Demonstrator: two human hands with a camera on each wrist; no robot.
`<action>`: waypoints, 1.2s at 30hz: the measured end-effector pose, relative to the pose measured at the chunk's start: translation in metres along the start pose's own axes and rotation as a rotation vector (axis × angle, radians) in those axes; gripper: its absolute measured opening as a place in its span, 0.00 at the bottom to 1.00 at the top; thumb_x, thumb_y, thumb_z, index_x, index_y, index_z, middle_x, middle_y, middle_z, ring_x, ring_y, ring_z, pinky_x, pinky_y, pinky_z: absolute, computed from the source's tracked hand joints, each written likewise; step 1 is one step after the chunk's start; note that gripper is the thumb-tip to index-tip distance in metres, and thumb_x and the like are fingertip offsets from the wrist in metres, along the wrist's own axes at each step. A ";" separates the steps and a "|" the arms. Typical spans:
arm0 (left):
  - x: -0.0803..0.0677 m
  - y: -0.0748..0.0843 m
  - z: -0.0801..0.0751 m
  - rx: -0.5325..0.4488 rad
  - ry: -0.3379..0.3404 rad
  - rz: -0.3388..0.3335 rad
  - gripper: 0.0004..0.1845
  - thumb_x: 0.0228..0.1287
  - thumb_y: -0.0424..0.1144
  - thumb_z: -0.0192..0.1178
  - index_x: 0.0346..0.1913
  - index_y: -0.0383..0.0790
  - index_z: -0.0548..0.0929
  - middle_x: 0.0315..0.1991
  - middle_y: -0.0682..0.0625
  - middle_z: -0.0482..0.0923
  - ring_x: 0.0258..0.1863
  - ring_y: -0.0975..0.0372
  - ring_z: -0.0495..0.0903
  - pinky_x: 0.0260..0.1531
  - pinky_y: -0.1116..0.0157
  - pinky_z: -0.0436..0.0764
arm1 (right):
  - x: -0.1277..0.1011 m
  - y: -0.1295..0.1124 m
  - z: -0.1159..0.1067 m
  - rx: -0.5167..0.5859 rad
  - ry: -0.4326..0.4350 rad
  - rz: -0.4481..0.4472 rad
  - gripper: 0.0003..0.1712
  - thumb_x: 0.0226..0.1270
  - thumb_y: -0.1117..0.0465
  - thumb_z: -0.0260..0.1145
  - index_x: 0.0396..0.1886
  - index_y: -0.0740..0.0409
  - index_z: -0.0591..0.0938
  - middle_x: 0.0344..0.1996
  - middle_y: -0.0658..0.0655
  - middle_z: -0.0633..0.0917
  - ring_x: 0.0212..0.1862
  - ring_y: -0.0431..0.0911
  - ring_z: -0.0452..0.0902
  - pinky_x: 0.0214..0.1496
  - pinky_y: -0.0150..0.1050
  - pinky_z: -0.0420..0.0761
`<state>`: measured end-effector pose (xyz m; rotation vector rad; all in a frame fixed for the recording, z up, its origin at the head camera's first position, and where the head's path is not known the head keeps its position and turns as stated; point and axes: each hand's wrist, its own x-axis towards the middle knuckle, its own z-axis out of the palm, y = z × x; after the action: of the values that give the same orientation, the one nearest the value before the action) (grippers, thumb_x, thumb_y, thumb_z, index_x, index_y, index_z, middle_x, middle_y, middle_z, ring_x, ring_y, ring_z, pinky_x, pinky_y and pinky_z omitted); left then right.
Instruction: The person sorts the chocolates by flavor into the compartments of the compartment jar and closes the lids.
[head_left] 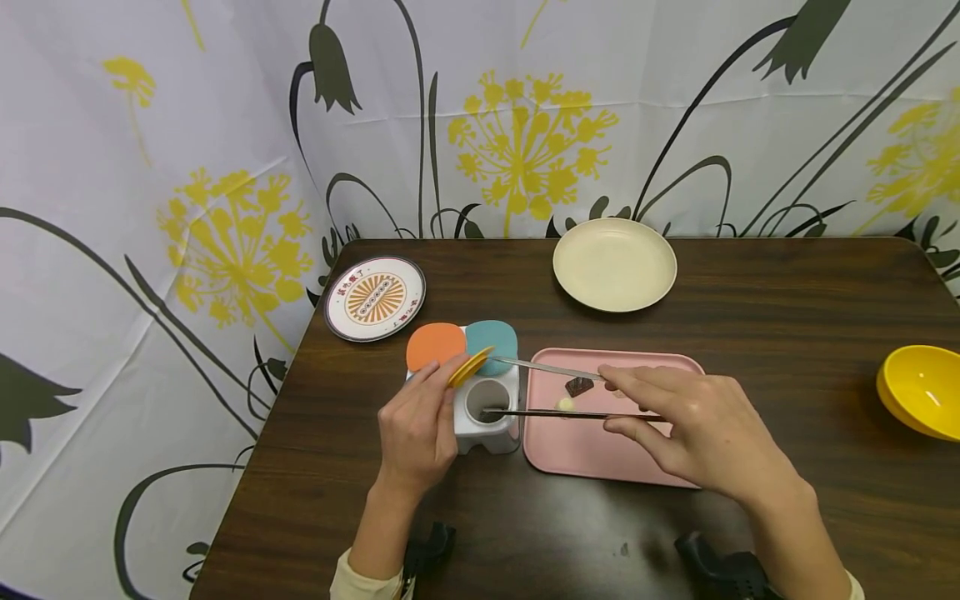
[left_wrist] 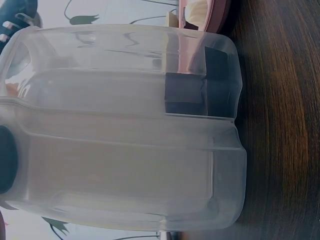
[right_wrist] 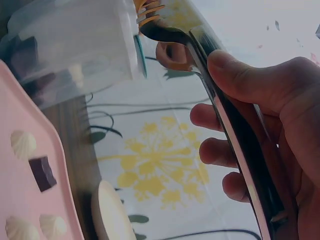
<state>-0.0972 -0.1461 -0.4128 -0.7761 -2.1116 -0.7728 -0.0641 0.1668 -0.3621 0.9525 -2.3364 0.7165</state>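
Observation:
My left hand (head_left: 418,421) holds up the tilted yellow lid (head_left: 471,367) of a white, translucent container (head_left: 487,435) with several round-topped compartments. Orange (head_left: 436,345) and teal (head_left: 495,340) lids cover two others. My right hand (head_left: 705,425) grips metal tongs (head_left: 570,414), spread apart. One tip reaches into the uncovered compartment; the other overlaps the yellow lid in the head view. Dark pieces (left_wrist: 186,92) show through the container wall in the left wrist view. On the pink tray (head_left: 592,462) lie a dark chocolate-like piece (right_wrist: 42,173) and several pale shell-shaped pieces (right_wrist: 23,145).
A patterned white plate (head_left: 375,298) stands at the back left, and a cream plate (head_left: 615,265) at the back middle. Far right is a yellow bowl (head_left: 922,392). A flowered cloth (head_left: 675,100) hangs behind the brown table (head_left: 795,308).

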 end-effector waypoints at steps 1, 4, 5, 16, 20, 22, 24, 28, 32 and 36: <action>0.000 0.000 0.000 0.001 -0.002 -0.001 0.19 0.74 0.39 0.45 0.56 0.33 0.81 0.48 0.45 0.85 0.44 0.54 0.86 0.48 0.51 0.81 | -0.002 0.002 -0.001 0.000 -0.003 0.014 0.29 0.71 0.38 0.56 0.54 0.54 0.85 0.38 0.45 0.88 0.27 0.36 0.81 0.20 0.32 0.74; 0.000 0.000 0.000 0.001 -0.004 -0.005 0.19 0.74 0.39 0.44 0.56 0.33 0.81 0.48 0.45 0.85 0.45 0.54 0.86 0.48 0.51 0.81 | -0.007 0.008 -0.003 -0.003 -0.023 0.066 0.31 0.71 0.36 0.55 0.58 0.52 0.83 0.40 0.44 0.87 0.29 0.36 0.82 0.22 0.33 0.76; 0.000 0.000 0.000 0.002 -0.004 -0.006 0.19 0.74 0.39 0.44 0.56 0.33 0.81 0.48 0.45 0.85 0.45 0.54 0.86 0.48 0.51 0.81 | -0.008 0.010 -0.003 -0.006 -0.027 0.080 0.31 0.70 0.36 0.55 0.59 0.51 0.83 0.41 0.44 0.87 0.29 0.36 0.82 0.22 0.33 0.76; 0.000 0.000 -0.001 0.001 -0.007 -0.009 0.19 0.74 0.38 0.45 0.56 0.33 0.81 0.47 0.45 0.86 0.44 0.55 0.86 0.49 0.51 0.81 | -0.035 0.038 0.011 -0.125 -0.180 0.309 0.29 0.52 0.51 0.77 0.57 0.47 0.83 0.24 0.39 0.80 0.19 0.30 0.66 0.18 0.32 0.63; 0.001 0.000 -0.001 -0.002 -0.008 -0.010 0.19 0.74 0.38 0.45 0.56 0.34 0.81 0.47 0.45 0.86 0.44 0.55 0.86 0.49 0.51 0.81 | -0.042 0.044 0.019 -0.119 -0.256 0.371 0.26 0.55 0.51 0.76 0.55 0.49 0.84 0.18 0.38 0.76 0.18 0.32 0.64 0.18 0.34 0.62; 0.001 0.000 -0.001 -0.003 -0.009 -0.013 0.19 0.74 0.38 0.45 0.56 0.34 0.81 0.47 0.46 0.86 0.44 0.55 0.86 0.49 0.51 0.81 | -0.044 0.046 0.022 -0.115 -0.282 0.395 0.26 0.55 0.51 0.75 0.54 0.50 0.84 0.18 0.38 0.75 0.18 0.32 0.65 0.17 0.34 0.62; 0.000 0.000 -0.001 -0.005 -0.010 -0.016 0.19 0.74 0.38 0.45 0.56 0.34 0.81 0.47 0.46 0.86 0.44 0.55 0.86 0.49 0.51 0.81 | -0.046 0.048 0.025 -0.111 -0.301 0.414 0.26 0.56 0.51 0.75 0.55 0.50 0.84 0.17 0.37 0.74 0.19 0.33 0.64 0.17 0.35 0.62; 0.000 0.001 0.000 -0.004 -0.011 -0.017 0.19 0.74 0.39 0.45 0.56 0.34 0.81 0.47 0.46 0.86 0.44 0.55 0.86 0.48 0.51 0.81 | -0.050 0.051 0.029 -0.109 -0.312 0.432 0.25 0.57 0.50 0.74 0.54 0.51 0.85 0.17 0.37 0.73 0.19 0.34 0.64 0.18 0.35 0.62; 0.001 0.001 -0.001 -0.001 -0.017 -0.016 0.19 0.74 0.39 0.45 0.56 0.34 0.81 0.47 0.46 0.86 0.45 0.55 0.86 0.49 0.51 0.81 | -0.052 0.054 0.033 -0.104 -0.335 0.461 0.25 0.58 0.49 0.74 0.54 0.52 0.85 0.18 0.38 0.75 0.19 0.35 0.64 0.19 0.36 0.64; 0.002 0.001 -0.001 -0.003 -0.021 -0.016 0.19 0.74 0.39 0.44 0.56 0.34 0.81 0.47 0.46 0.85 0.45 0.55 0.86 0.49 0.51 0.81 | -0.054 0.057 0.035 -0.105 -0.363 0.487 0.25 0.59 0.48 0.73 0.55 0.52 0.85 0.22 0.41 0.81 0.20 0.36 0.67 0.20 0.38 0.66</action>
<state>-0.0969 -0.1461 -0.4105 -0.7731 -2.1378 -0.7799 -0.0817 0.2046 -0.4371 0.4950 -2.9443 0.6288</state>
